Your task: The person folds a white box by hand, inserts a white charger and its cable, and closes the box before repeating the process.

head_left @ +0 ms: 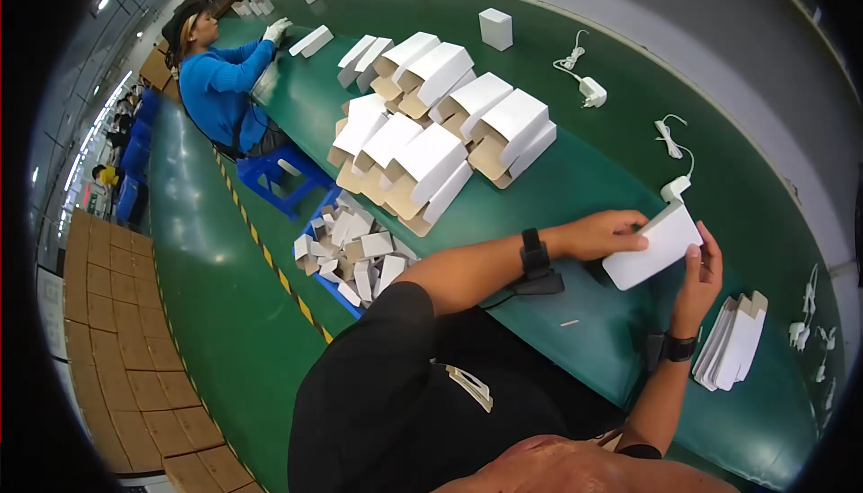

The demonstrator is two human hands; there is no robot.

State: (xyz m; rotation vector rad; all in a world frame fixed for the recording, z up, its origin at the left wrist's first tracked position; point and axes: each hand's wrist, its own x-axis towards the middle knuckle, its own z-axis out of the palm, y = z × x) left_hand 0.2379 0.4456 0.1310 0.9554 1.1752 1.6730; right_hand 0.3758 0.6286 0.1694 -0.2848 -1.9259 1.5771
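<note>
Nearest, over a smooth, faintly glossy green bench [584, 354], the person's left hand [608, 234] and right hand [705, 273] are both clamped on one white box [653, 253], thumbs on its flat face and fingers around its sides. The box is a slim, crisp-edged block of smooth card, held just above or on the bench; which of the two cannot be told. Its broad face is turned up toward the head, and its long axis slants from the lower left to the upper right, the upper end pointing toward a white plastic charger [674, 189] with a thin looped cord. Beside the right forearm lies a stack of flattened cartons [730, 342], white outside and tan at the ends. To the left, a blue plastic crate [349, 293] is heaped with small white card pieces [364, 250]. Farther along the bench sit rows of open-ended white sleeves [431, 156], tan inside, then a corded charger [591, 91] and an upright white box [495, 29]. Beyond, a gloved co-worker [216, 75] sits on a blue stool [280, 174].
</note>
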